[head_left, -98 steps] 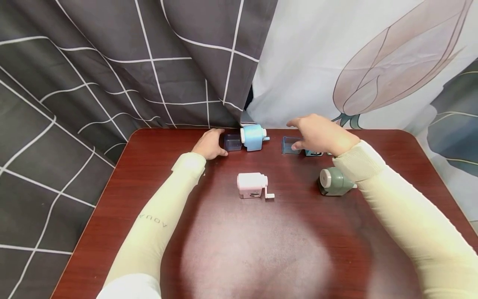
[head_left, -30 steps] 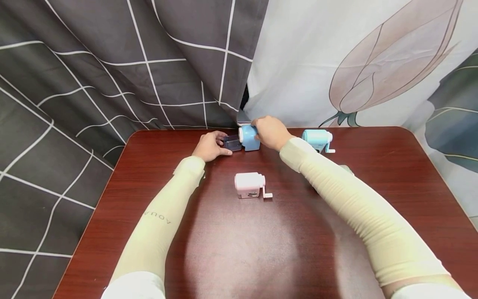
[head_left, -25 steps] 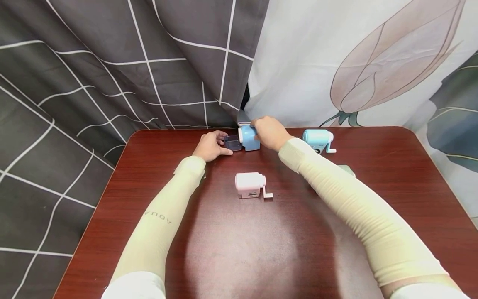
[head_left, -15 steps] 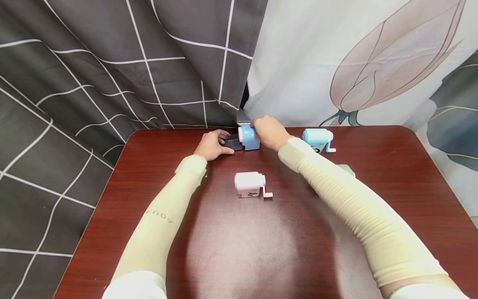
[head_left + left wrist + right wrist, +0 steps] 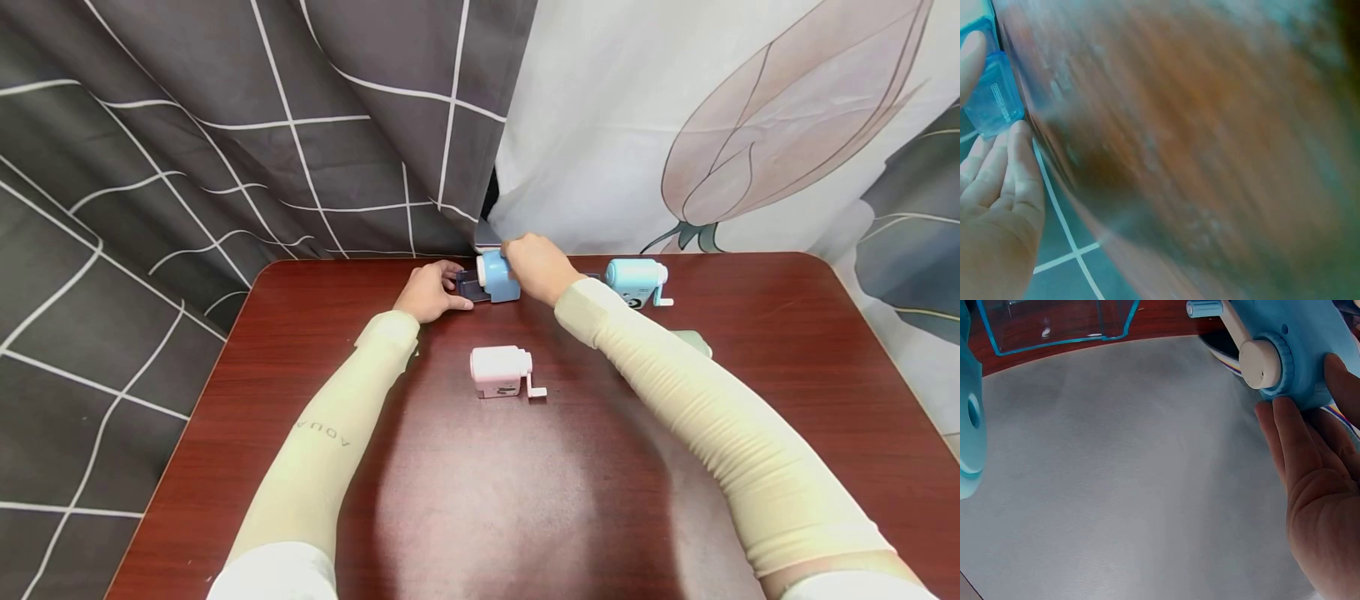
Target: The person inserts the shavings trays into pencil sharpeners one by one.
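Note:
Near the table's back edge my right hand (image 5: 542, 268) grips the body of a blue hand-crank pencil sharpener (image 5: 504, 277). Its cream crank (image 5: 1263, 362) shows in the right wrist view. On the sharpener's left, a see-through dark blue shavings drawer (image 5: 472, 287) sticks partly out of the body. My left hand (image 5: 426, 290) holds this drawer's outer end between thumb and fingers. The left wrist view shows the clear blue drawer (image 5: 994, 94) at the fingertips. A turquoise pencil sharpener (image 5: 632, 282) stands to the right, with a clear drawer (image 5: 1060, 325) protruding from it.
A pink pencil sharpener (image 5: 501, 372) with its crank at the right stands mid-table. The right sleeve mostly hides a green sharpener (image 5: 693, 342). Grey checked and white curtains (image 5: 585, 150) hang right behind the table's back edge.
My right hand has moved left from the turquoise sharpener to the blue one and taken hold of it. The left hand has shifted slightly right, and the drawer sits a little further in.

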`<move>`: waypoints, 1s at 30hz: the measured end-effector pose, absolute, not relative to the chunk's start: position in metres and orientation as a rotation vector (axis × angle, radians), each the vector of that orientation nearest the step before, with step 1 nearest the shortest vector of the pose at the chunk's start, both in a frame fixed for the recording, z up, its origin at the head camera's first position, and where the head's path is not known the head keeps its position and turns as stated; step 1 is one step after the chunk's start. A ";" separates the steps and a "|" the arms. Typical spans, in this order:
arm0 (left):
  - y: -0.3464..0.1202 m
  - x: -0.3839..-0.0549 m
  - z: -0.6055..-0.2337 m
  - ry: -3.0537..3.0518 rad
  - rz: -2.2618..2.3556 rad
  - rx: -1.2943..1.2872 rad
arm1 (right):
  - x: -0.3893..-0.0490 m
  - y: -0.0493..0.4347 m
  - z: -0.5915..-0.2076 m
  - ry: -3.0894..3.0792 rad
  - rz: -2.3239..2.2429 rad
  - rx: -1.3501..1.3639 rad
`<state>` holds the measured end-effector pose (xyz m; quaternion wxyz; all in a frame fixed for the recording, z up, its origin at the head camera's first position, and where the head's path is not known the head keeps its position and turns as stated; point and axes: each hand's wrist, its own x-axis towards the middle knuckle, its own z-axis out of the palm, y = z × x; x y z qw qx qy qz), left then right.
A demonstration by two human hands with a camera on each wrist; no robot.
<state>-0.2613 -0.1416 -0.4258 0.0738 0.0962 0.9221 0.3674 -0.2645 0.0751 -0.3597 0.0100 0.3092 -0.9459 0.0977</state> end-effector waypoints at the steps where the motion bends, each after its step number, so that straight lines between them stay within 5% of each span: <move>1: -0.141 -0.262 -0.426 2.767 1.101 0.289 | -0.264 0.075 -0.359 -2.954 0.301 0.962; 30: -0.131 -0.271 -0.435 2.762 1.086 0.316 | -0.262 0.072 -0.359 -2.926 0.234 0.965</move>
